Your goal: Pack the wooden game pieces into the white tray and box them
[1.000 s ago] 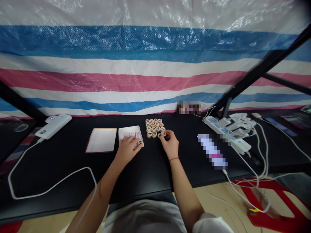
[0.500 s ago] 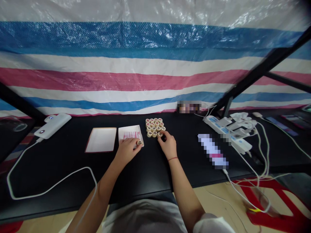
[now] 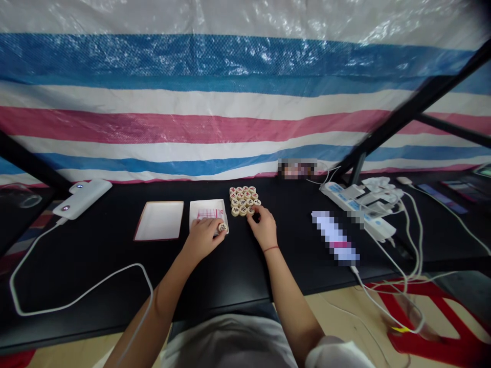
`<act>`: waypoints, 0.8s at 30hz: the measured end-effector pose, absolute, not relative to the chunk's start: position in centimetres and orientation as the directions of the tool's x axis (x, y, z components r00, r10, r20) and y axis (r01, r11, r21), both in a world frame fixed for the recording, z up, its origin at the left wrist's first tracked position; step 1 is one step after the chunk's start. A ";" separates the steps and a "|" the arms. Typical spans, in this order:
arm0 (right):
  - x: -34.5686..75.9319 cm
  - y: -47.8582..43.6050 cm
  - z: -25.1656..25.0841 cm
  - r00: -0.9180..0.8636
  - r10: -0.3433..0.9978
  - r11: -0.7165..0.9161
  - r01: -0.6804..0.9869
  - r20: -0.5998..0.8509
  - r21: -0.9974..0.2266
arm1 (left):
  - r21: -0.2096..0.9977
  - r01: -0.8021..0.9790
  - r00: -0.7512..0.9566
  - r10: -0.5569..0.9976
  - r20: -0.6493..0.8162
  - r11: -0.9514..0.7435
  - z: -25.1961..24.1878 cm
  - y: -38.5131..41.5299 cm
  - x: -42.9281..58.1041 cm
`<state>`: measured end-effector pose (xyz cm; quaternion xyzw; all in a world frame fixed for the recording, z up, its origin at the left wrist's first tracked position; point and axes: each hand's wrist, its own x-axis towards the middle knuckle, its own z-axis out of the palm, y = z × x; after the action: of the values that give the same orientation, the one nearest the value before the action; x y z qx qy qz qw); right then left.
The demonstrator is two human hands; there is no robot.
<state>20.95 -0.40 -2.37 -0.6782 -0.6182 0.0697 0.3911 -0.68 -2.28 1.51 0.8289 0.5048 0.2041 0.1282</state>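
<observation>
Cream-coloured round pieces (image 3: 244, 203) are packed into a block on the black table (image 3: 230, 276). One marked piece (image 3: 222, 227) is pinched by the left hand (image 3: 203, 238) at the white box's (image 3: 207, 204) near-right corner; the block's near-right piece (image 3: 250, 210) is grasped by the right hand (image 3: 265, 228).

This looks like a screened-off desk nook: black desk (image 3: 230, 281), striped plastic sheet (image 3: 192, 125) behind, power strip (image 3: 378, 229).

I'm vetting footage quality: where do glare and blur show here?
Head view throughout: glare speckles the striped tarpaulin, strongest near the top; a faint sheen lies on the black table; coarse pixelation masks the apparent phone; the xiangqi pieces look fairly sharp, the right edge softer.
</observation>
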 end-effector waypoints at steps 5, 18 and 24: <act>19.6 -1.1 -1.0 0.237 0.809 0.201 0.749 0.538 -0.632 | 0.455 0.717 0.474 0.848 0.238 -0.529 1.6 -2.2 -0.8; 17.0 -2.2 -0.2 -0.292 0.917 0.397 0.595 0.273 -0.699 | 0.539 0.629 0.506 0.821 0.265 -0.561 0.5 -2.0 -0.8; 16.9 -1.5 -0.2 -0.335 0.879 0.476 0.563 0.339 -0.676 | 0.594 0.562 0.455 0.815 0.360 -0.576 0.3 -1.7 -0.7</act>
<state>16.85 -1.53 -0.25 -0.4592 -0.7850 0.2266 0.3486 -0.70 -1.70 0.30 0.8292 0.4150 0.3168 0.1996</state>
